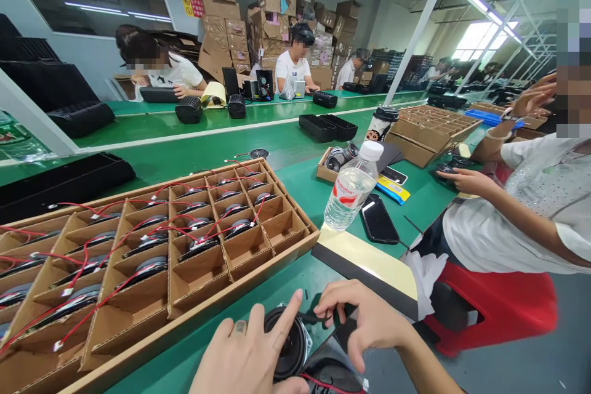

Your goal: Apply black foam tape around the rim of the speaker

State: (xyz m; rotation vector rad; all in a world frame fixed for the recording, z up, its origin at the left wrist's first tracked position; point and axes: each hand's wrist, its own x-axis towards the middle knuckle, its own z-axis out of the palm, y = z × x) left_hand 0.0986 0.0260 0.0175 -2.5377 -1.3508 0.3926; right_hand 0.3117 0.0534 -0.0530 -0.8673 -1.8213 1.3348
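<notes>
My left hand (247, 354) wraps round a round black speaker (289, 345) at the table's near edge, its index finger stretched across the cone. My right hand (362, 320) pinches a small black strip (318, 318) just above the speaker's rim. A red wire (330, 383) trails from the speaker at the bottom. To the left lies a cardboard tray (221, 258) divided into cells, several of them filled with speakers and red wires.
A water bottle (351, 188), a dark phone (379, 220) and a black-and-cream foam strip (369, 265) lie to the right. A co-worker on a red stool (503, 305) sits at the right. Other people work across the green table (207, 148). Stacked boxes (272, 18) behind.
</notes>
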